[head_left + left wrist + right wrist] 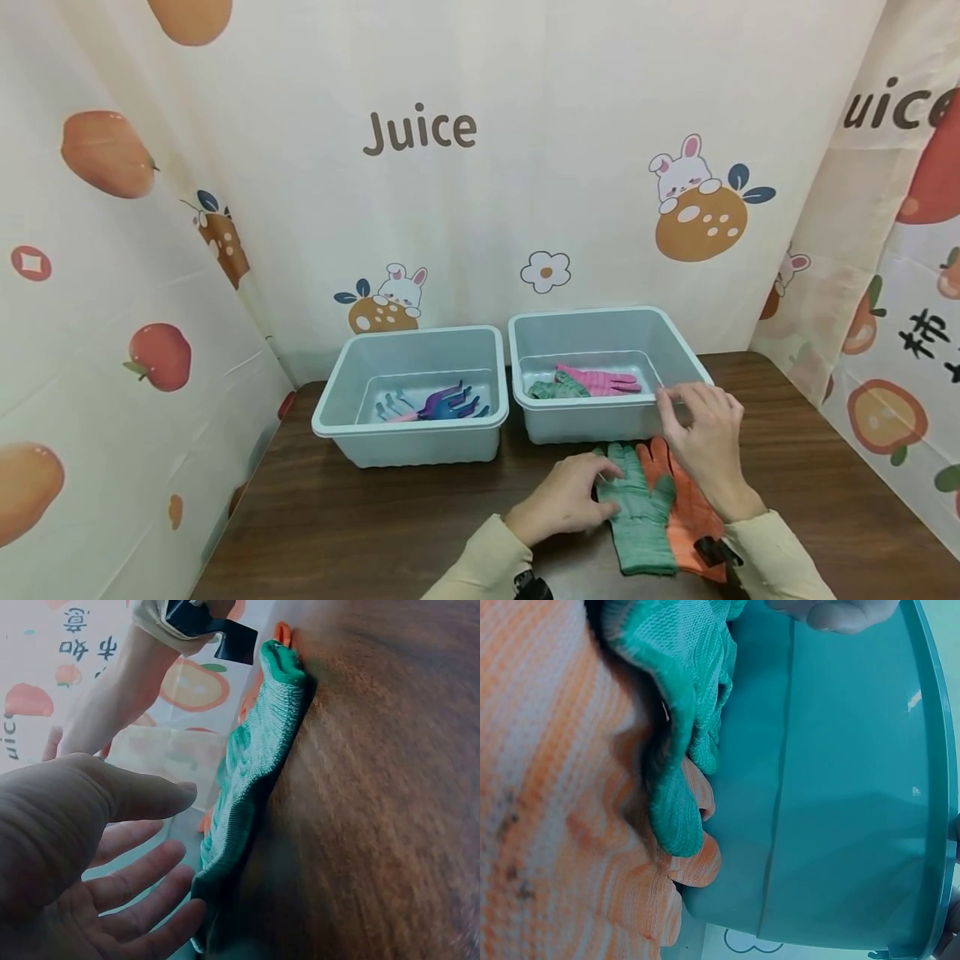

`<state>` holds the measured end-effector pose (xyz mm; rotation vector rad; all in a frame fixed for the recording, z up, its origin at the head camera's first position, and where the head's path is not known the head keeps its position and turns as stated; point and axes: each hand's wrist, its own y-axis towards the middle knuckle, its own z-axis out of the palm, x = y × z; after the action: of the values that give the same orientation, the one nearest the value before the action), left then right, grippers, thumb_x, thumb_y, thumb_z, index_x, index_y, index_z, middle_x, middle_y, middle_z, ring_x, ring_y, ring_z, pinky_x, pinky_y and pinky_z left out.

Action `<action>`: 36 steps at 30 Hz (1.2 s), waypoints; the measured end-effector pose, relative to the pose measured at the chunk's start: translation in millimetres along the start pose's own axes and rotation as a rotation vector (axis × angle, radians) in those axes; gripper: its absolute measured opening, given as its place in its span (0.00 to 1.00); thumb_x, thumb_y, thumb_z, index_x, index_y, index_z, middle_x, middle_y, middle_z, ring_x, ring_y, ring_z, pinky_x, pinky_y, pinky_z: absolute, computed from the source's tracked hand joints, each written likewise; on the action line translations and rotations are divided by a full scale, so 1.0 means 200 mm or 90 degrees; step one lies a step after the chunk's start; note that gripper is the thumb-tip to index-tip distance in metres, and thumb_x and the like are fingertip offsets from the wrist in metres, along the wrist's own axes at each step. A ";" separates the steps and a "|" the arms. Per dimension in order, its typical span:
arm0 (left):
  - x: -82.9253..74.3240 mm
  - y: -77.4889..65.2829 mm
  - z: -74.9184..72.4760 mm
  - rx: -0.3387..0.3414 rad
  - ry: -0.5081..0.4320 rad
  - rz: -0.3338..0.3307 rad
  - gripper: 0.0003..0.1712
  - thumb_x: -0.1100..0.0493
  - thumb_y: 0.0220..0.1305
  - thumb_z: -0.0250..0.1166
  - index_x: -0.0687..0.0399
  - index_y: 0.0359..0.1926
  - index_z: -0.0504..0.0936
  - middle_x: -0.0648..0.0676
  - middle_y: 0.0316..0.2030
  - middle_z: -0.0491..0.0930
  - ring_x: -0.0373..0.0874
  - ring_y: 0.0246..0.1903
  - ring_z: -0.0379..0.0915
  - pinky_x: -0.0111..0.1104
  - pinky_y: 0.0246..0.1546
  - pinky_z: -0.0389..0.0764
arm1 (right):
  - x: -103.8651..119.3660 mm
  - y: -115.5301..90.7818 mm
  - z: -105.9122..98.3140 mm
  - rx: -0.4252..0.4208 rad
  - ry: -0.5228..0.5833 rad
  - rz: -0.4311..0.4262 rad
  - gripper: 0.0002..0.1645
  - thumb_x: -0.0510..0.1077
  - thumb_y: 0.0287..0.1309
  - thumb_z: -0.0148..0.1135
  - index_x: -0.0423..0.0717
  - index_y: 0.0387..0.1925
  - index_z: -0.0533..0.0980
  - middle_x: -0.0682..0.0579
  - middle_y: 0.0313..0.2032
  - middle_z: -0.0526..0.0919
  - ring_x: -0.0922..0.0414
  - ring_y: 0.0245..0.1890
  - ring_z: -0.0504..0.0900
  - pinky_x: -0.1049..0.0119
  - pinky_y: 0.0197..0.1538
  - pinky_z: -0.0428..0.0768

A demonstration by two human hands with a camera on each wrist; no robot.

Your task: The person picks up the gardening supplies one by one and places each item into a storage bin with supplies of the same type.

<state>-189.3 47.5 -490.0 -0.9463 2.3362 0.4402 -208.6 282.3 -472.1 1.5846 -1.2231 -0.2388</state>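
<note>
A green knitted glove [643, 521] lies on the table, partly over an orange glove [693, 521]. My left hand [570, 498] is at the green glove's left side, its fingers loosely bent and the thumb apart from them, as the left wrist view shows. My right hand [705, 442] is above the orange glove, with fingertips right at the front right corner of the right bin [592, 419]. In the right wrist view only bits of its fingers [952, 915] show beyond the bin's rim. Inside that bin are a pink glove [600, 382] and a green glove [558, 387].
To the left stands a second light blue bin [420, 442], holding blue and purple gloves [450, 406]. Both bins sit toward the back of the brown wooden table [360, 525]. A printed curtain [480, 200] hangs behind and at both sides.
</note>
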 end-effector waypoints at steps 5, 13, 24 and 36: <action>0.00 0.00 0.01 0.018 0.030 0.000 0.21 0.51 0.70 0.71 0.45 0.62 0.85 0.42 0.54 0.86 0.29 0.50 0.80 0.23 0.50 0.79 | 0.00 0.00 0.00 -0.002 -0.002 0.002 0.04 0.35 0.60 0.72 0.39 0.32 0.83 0.38 0.35 0.85 0.36 0.46 0.77 0.30 0.59 0.60; 0.01 0.01 0.02 0.059 0.054 -0.012 0.24 0.47 0.72 0.69 0.46 0.65 0.83 0.42 0.54 0.86 0.30 0.53 0.80 0.26 0.56 0.79 | 0.00 0.00 0.00 -0.003 0.000 -0.002 0.04 0.35 0.60 0.72 0.38 0.32 0.83 0.38 0.35 0.85 0.37 0.46 0.77 0.31 0.59 0.61; 0.00 0.01 0.05 0.042 0.143 -0.002 0.23 0.42 0.70 0.69 0.41 0.62 0.86 0.41 0.55 0.85 0.34 0.57 0.78 0.28 0.57 0.79 | 0.01 0.00 0.00 -0.003 -0.001 0.003 0.04 0.35 0.60 0.71 0.38 0.32 0.83 0.38 0.34 0.85 0.37 0.46 0.76 0.32 0.59 0.60; -0.01 0.02 0.08 0.031 0.172 -0.036 0.21 0.38 0.68 0.71 0.34 0.58 0.88 0.39 0.55 0.82 0.36 0.58 0.75 0.30 0.57 0.80 | 0.00 0.00 0.00 0.002 0.007 0.005 0.04 0.34 0.60 0.72 0.38 0.33 0.83 0.38 0.35 0.85 0.37 0.46 0.76 0.32 0.60 0.59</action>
<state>-184.3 59.2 -501.9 -1.1025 2.5394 0.2430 -207.6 281.8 -471.8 1.5815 -1.2220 -0.2237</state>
